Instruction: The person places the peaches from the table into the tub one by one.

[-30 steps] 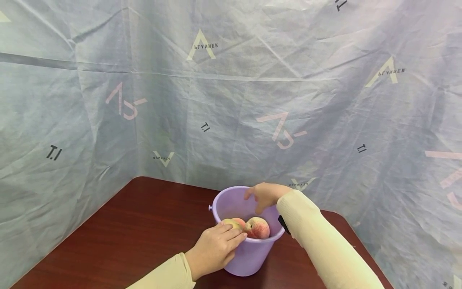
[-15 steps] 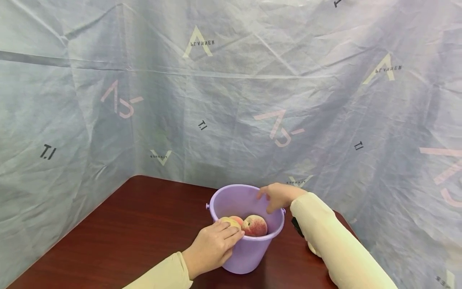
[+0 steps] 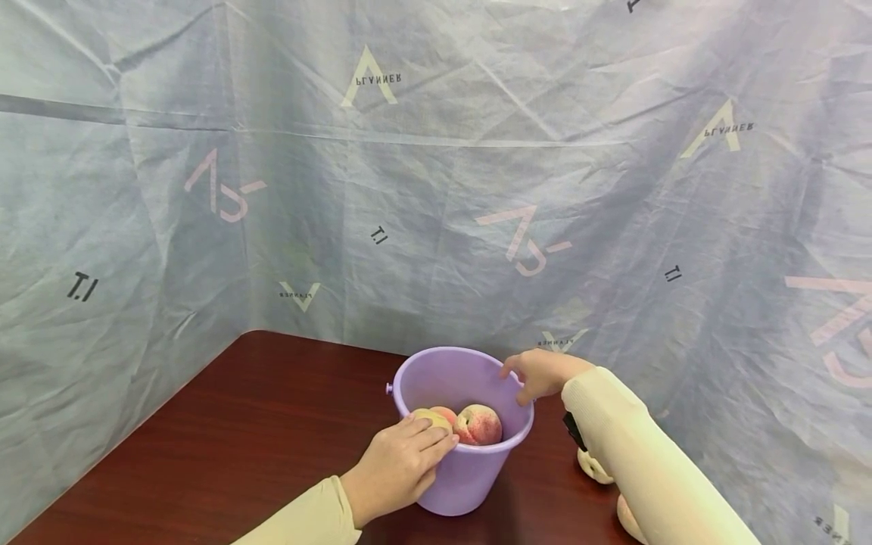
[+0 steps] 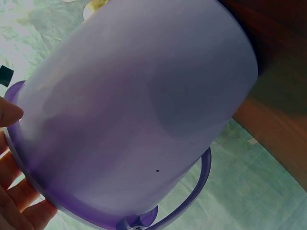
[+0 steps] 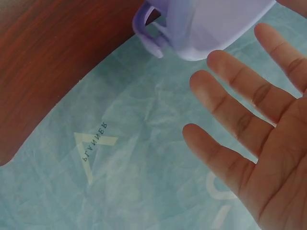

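Observation:
A purple bucket (image 3: pixel 459 481) stands upright on the table. Inside it are a red-and-cream peach (image 3: pixel 480 425), a yellowish peach (image 3: pixel 431 417) and part of an orange-red fruit (image 3: pixel 444 413) between them. My left hand (image 3: pixel 397 468) grips the near-left rim, its fingers lying over the yellowish peach; the left wrist view shows the thumb (image 4: pixel 10 113) against the outer wall. At the bucket's far-right rim is my right hand (image 3: pixel 545 371), holding nothing. Its fingers are spread and slightly bent in the right wrist view, where the bucket (image 5: pixel 211 28) is close by.
Right of the bucket, partly hidden by the right sleeve (image 3: pixel 640 446), lie a pale peach (image 3: pixel 593 468) and a pinkish one (image 3: pixel 628 521). The dark red table (image 3: pixel 272 424) ends at a grey printed cloth (image 3: pixel 422 189) behind. The bucket's handle (image 4: pixel 199 184) hangs at its side.
My right hand has moved right, from over the bucket's opening to its far-right rim. Two fruits beside the right sleeve have come into view. The left hand keeps its place on the bucket.

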Action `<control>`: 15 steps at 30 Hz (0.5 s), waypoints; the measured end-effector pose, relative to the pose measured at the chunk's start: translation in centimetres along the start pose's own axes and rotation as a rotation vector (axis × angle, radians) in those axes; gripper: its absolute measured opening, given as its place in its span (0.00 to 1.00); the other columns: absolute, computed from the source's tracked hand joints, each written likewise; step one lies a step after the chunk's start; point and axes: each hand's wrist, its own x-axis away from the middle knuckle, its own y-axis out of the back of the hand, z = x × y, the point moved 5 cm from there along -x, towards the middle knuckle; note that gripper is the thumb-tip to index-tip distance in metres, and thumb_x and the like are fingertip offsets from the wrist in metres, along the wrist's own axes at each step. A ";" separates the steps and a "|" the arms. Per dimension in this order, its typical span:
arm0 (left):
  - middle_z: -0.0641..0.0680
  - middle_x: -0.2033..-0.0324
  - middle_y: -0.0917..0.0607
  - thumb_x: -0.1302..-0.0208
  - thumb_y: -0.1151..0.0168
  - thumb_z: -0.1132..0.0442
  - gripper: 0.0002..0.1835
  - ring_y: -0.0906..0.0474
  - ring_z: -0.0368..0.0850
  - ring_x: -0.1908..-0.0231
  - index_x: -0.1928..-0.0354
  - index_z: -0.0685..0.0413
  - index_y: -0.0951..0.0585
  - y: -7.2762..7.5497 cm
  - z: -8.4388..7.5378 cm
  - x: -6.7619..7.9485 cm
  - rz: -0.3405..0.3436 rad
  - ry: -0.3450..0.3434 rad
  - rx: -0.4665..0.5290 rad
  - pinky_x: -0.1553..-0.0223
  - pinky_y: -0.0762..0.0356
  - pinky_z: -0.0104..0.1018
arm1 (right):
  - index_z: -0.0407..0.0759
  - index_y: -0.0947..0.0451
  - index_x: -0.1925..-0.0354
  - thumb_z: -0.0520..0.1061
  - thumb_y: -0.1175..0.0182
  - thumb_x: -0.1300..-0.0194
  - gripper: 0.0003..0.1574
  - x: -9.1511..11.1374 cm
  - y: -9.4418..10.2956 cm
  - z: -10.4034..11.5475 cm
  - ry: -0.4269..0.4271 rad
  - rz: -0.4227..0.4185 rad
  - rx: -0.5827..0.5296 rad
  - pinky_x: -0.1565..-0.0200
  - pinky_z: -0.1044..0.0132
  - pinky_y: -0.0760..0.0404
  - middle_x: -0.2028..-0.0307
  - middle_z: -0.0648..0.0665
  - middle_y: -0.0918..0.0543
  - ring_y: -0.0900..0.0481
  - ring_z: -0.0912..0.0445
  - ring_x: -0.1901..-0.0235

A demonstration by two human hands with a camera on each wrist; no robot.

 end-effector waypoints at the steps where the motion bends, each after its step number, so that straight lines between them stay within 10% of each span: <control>1: 0.45 0.62 0.15 0.58 0.36 0.64 0.21 0.19 0.42 0.59 0.56 0.51 0.14 0.0 0.0 0.0 0.000 0.001 0.000 0.52 0.20 0.39 | 0.37 0.22 0.49 0.39 0.34 0.53 0.29 0.1 0.0 -0.1 0.002 0.001 -0.003 0.61 0.62 0.23 0.62 0.38 0.18 0.21 0.51 0.62; 15: 0.45 0.63 0.15 0.48 0.44 0.65 0.17 0.19 0.42 0.59 0.57 0.50 0.14 -0.2 0.1 0.1 0.003 0.027 0.025 0.53 0.20 0.37 | 0.39 0.21 0.53 0.36 0.33 0.55 0.26 1.8 -1.4 -2.7 -0.068 0.008 -0.074 0.65 0.63 0.24 0.64 0.41 0.19 0.24 0.54 0.67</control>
